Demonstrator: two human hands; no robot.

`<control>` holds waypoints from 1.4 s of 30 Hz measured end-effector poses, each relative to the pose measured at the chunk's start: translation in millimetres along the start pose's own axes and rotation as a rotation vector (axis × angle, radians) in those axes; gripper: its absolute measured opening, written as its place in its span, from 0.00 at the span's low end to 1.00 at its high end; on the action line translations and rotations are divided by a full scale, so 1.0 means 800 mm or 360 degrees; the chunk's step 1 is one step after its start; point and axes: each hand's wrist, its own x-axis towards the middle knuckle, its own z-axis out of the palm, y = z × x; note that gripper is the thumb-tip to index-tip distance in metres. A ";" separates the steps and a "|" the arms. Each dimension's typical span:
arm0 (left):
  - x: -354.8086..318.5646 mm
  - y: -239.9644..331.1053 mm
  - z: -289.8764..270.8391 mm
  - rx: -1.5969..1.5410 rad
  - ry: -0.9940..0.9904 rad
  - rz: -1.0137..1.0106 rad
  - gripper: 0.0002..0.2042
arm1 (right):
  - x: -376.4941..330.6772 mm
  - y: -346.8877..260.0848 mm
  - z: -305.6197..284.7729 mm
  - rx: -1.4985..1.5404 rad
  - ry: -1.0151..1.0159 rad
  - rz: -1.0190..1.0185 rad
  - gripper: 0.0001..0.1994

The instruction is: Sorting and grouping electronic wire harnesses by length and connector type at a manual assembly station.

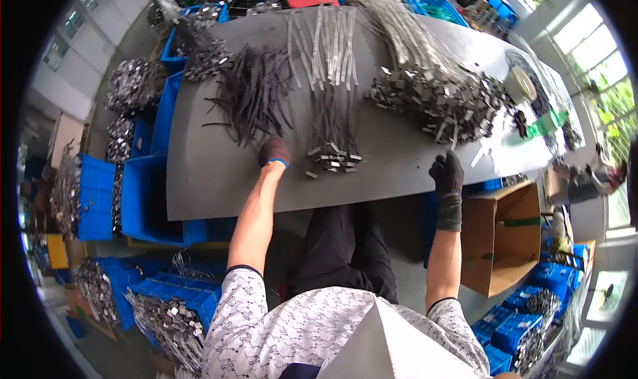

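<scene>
My left hand point(274, 151), in a dark glove with a blue cuff edge, is closed at the near end of a loose pile of dark thin strips point(254, 90); what its fingers hold, if anything, is hidden. My right hand point(447, 173), in a dark grey glove, is closed with its fingertips at the end of a pale strip point(454, 135). That strip lies at the near edge of a big heap of strips with shiny metal-looking ends point(438, 103). Between my hands, a smaller bundle of strips point(334, 129) lies lengthwise, its silvery block-like ends towards me.
The grey table point(219, 186) has a curved look. Blue crates point(151, 196) stand at its left. On the right are a cardboard box point(505, 236), a tape roll point(520, 86) and a green item point(547, 124). A person point(585, 179) is at far right.
</scene>
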 end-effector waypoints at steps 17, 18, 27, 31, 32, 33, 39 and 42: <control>-0.165 0.101 -0.074 -0.3100 -0.1076 -0.0273 0.08 | -0.536 0.243 -0.541 -0.2554 -0.0743 0.0963 0.12; -0.179 0.143 -0.081 -0.2994 -0.1063 -0.0333 0.09 | -0.570 0.266 -0.573 -0.2609 -0.0877 0.0926 0.14; -0.270 0.347 0.091 -0.2422 -0.1242 -0.0062 0.13 | -0.533 0.298 -0.500 -0.2182 -0.0510 0.0747 0.16; -0.293 0.388 0.052 -0.2759 -0.0798 0.0083 0.06 | -0.465 0.271 -0.470 -0.2549 -0.0574 0.0564 0.17; -0.286 0.395 0.019 -0.2850 -0.0813 -0.0164 0.06 | -0.456 0.265 -0.471 -0.2606 -0.0563 0.0598 0.17; -0.266 0.388 0.002 -0.2961 -0.0604 -0.0101 0.06 | -0.446 0.262 -0.479 -0.2616 -0.0601 0.0575 0.17; -0.201 0.340 -0.083 -0.2878 0.0174 0.0206 0.08 | -0.436 0.273 -0.555 -0.2900 -0.0810 0.0727 0.13; -0.193 0.314 -0.081 -0.2840 0.0253 0.0270 0.09 | -0.440 0.272 -0.556 -0.3017 -0.0868 0.0990 0.14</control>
